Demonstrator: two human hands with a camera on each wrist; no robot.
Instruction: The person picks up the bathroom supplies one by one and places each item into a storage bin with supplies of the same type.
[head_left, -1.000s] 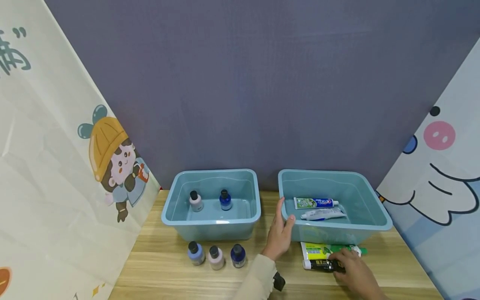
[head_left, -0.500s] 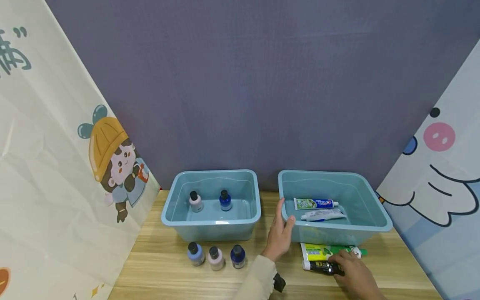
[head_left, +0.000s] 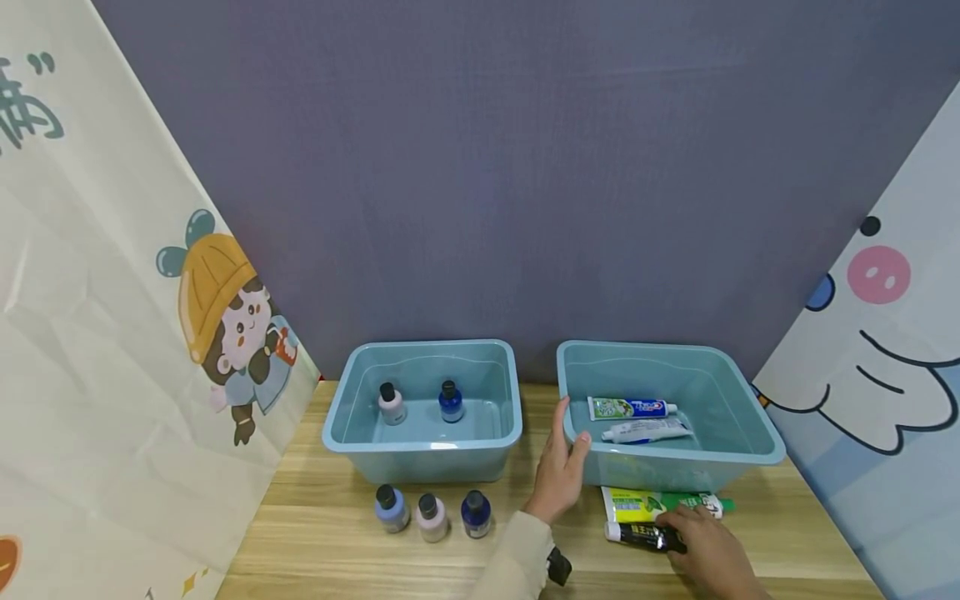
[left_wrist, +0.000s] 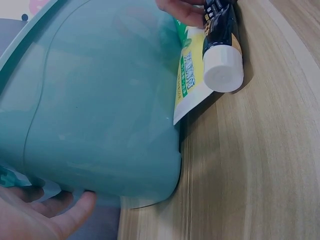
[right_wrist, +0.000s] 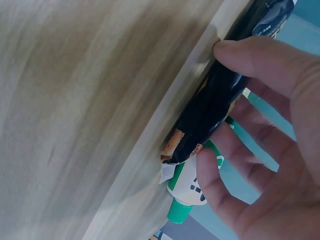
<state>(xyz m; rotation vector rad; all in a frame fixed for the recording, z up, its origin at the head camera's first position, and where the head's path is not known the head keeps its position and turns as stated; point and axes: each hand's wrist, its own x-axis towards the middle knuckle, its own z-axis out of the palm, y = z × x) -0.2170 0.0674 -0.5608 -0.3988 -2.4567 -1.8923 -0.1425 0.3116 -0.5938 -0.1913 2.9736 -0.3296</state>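
The right hand (head_left: 711, 550) pinches the black tube (head_left: 645, 536); a light, level hold should suit it. The left hand (head_left: 557, 477) spreads wide against the right bin (head_left: 675, 468).

a closing quotation mark (head_left: 41, 63) follows a cropped chinese character (head_left: 37, 121) on the left banner (head_left: 97, 333); chinese lettering (left_wrist: 189, 71) on the yellow-green tube (head_left: 633, 505), and print on the black tube (head_left: 643, 536) and blue-green tube (head_left: 632, 407), is too blurred to read.

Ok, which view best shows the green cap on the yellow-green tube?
The right wrist view: the green cap shows close and unobstructed. The head view shows it small, near the right hand; the left wrist view shows only part of the tube, not its cap.
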